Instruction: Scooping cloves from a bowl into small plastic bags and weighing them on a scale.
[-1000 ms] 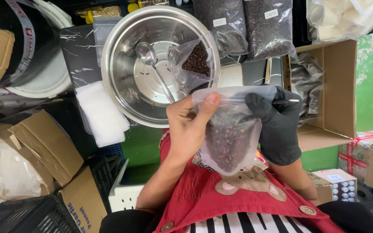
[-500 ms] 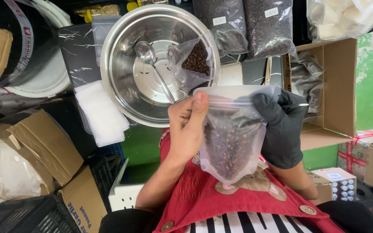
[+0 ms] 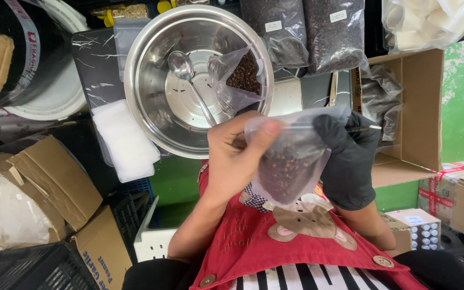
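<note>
A clear plastic zip bag (image 3: pixel 291 161) half full of dark brown seeds hangs between both hands above a red apron. My bare left hand (image 3: pixel 232 158) pinches the bag's top left edge with the thumb on the seal. My right hand (image 3: pixel 350 161), in a black glove, grips the top right edge of the same bag. Behind the hands sits a large steel bowl (image 3: pixel 157 102) holding a metal spoon (image 3: pixel 186 75) and another clear bag (image 3: pixel 237 80) with some dark seeds inside.
Filled seed bags (image 3: pixel 307 32) lean at the back. An open cardboard box (image 3: pixel 409 107) with more bags stands right. A stack of empty white bags (image 3: pixel 124 139) lies left of the bowl. Cardboard pieces (image 3: pixel 44 188) and a black crate (image 3: pixel 28 268) are at lower left.
Both hands have shifted slightly along the bag's top edge, the left thumb pressing over the seal. The bag stays in about the same place.
</note>
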